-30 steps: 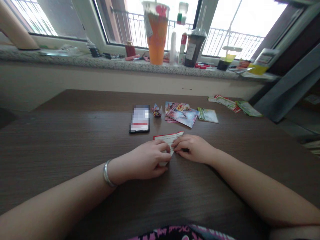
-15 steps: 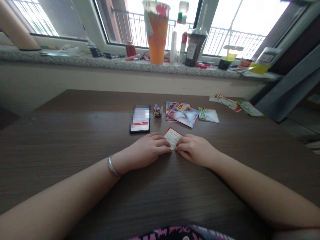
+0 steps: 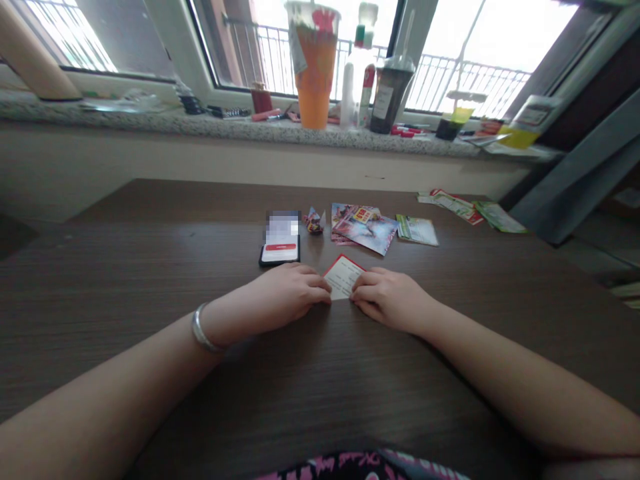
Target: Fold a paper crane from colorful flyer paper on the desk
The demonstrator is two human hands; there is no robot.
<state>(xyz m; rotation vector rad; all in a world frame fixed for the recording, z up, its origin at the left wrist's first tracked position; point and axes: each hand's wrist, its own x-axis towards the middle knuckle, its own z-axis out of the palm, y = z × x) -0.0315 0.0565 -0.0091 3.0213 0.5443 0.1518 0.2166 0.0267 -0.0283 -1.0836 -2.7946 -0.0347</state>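
A sheet of paper [image 3: 342,281], pale with printed lines and a red border along its far edges, lies on the dark wooden table [image 3: 320,387]. Its near edge runs straight between my hands. My left hand [image 3: 293,293] is closed on the paper's left corner, fingers pressed together; a silver bangle circles that wrist. On the opposite corner, my right hand [image 3: 390,297] pinches the paper with bent fingers. Both hands rest low on the tabletop. Just beyond the left hand lies a phone [image 3: 281,239] with a lit, partly blurred screen.
Behind the paper stand a small folded colourful paper piece [image 3: 315,221] and a pile of printed sheets [image 3: 367,229]. More cards [image 3: 417,230] lie to their right, others [image 3: 465,207] at the back right. Cups and bottles, including an orange cup [image 3: 315,73], line the windowsill [image 3: 225,127].
My left hand has slid left along the paper's near edge, uncovering more of the printed side. The right hand has stayed almost where it was.
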